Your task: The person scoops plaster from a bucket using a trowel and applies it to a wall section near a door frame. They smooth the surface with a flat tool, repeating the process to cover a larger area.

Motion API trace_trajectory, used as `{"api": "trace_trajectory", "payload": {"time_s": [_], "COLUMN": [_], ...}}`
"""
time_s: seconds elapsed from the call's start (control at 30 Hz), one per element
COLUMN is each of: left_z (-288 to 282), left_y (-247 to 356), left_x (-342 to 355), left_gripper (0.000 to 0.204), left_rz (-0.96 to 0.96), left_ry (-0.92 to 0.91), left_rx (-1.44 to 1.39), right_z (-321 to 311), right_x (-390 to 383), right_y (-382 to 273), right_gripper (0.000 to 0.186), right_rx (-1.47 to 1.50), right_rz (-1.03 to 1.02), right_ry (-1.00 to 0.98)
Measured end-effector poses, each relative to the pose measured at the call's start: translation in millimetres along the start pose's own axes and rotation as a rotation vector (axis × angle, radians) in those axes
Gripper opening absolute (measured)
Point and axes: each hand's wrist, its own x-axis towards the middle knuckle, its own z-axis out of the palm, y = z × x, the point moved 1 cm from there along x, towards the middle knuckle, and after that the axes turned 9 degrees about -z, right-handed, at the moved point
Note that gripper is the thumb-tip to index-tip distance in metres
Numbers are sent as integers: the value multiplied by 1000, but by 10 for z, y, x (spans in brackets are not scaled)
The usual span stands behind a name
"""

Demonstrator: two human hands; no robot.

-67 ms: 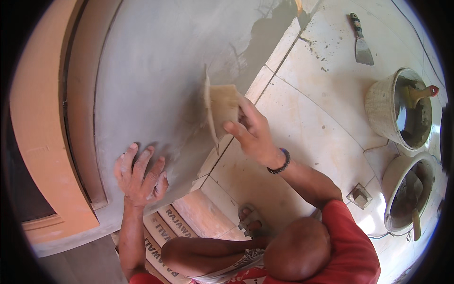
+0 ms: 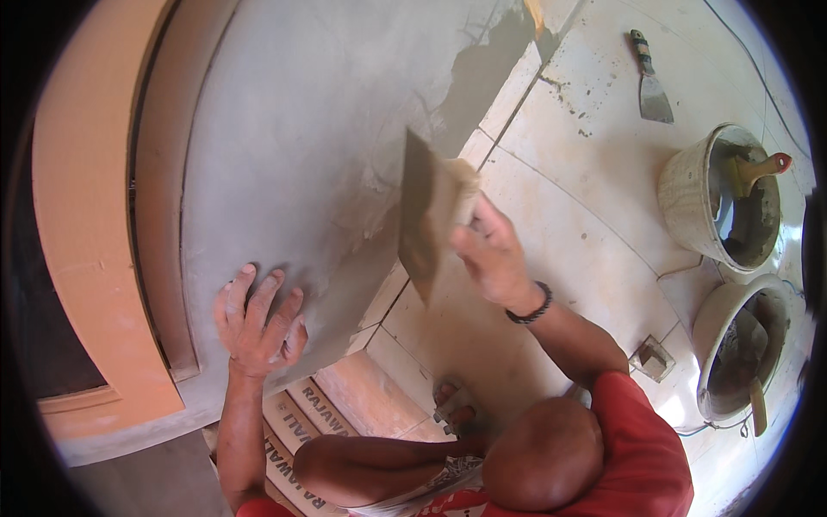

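My right hand [image 2: 495, 258], with a dark bracelet at the wrist, is closed on the back of a plastering float [image 2: 422, 215]. Its flat, smeared face is tilted away from the grey plastered wall [image 2: 293, 155] and looks lifted off it. The fingers are partly hidden behind the float's pale grip. My left hand [image 2: 257, 327] rests on the lower wall near the door frame, its fingers apart and dusted with plaster. A darker, damp-looking patch [image 2: 491, 73] shows on the wall at the upper right.
An orange frame [image 2: 82, 224] edges the wall at left. On the tiled floor at right lie a scraper [image 2: 653, 90], a bucket [image 2: 682, 202] holding a brush [image 2: 758, 170], and a second bucket [image 2: 708, 319] with a trowel [image 2: 756, 401]. Printed cartons [image 2: 301, 414] sit below.
My right hand has swung right and slightly down, bringing the float away from the wall and turning its face into view. My left hand stays on the wall.
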Motion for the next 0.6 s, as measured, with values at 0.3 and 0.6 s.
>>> {"api": "trace_trajectory", "payload": {"time_s": [0.3,0.6], "left_z": [-71,432], "left_y": [117,1973], "left_x": [106,1168], "left_gripper": [27,36], "left_rz": [-29,-386], "left_ry": [22,-561], "left_rx": [-168,-1703], "right_z": [-1006,-1124], "right_x": [-590,-1124], "right_y": [-613,-1307], "right_gripper": [35,33], "right_rx": [761,307], "right_rz": [283,153], "right_ry": [174,273]}}
